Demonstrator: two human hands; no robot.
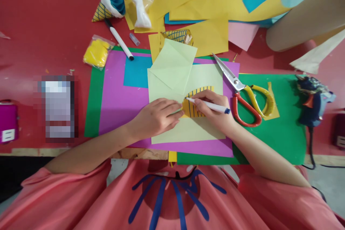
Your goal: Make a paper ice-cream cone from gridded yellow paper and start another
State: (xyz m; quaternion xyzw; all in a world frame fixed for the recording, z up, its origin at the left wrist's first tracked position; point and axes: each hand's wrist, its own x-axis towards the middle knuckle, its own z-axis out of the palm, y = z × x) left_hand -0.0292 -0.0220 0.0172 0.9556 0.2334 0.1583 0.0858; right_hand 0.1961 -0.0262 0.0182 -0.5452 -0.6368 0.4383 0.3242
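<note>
In my right hand (215, 109) is a white marker pen (210, 105) with a dark blue end, its tip on a small yellow paper piece (198, 109) drawn with dark blue lines. My left hand (161, 115) lies flat, fingers stretched out, with its fingertips at the left edge of that piece. Beneath both is a pale green sheet (167, 133), with another pale green sheet (175, 61) folded or creased above it. Scissors (237, 88) with red and yellow handles rest to the right of my right hand.
A paper cone (103, 10) with blue paper and white trim lies top left, a second lined cone (176, 36) at the centre back. A capped marker (121, 41), a yellow packet (96, 53), a glue gun (314, 104) and a thick cardboard tube (304, 18) surround the coloured sheets.
</note>
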